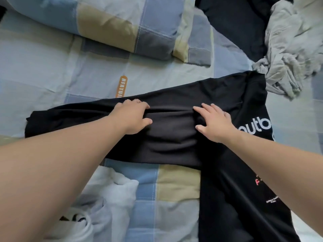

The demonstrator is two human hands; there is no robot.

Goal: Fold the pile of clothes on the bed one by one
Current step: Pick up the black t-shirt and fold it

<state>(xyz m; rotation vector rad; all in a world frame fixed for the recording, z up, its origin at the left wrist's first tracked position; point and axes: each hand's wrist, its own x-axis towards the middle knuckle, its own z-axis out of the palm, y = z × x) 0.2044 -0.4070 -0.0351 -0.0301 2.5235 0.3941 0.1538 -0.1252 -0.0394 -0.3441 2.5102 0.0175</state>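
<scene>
- Across the bed lies the black T-shirt, spread sideways.
- Hands: left hand pinches a ridge of cloth; right hand presses flat, fingers spread.
- Smooth that ridge outward before folding, keeping edges aligned.

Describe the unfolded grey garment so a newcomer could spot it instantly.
Start from the checked bedsheet and look to the view's top right, beyond the flat black shirt. The grey garment lies crumpled there, the only grey heap, beside dark navy cloth.
</scene>
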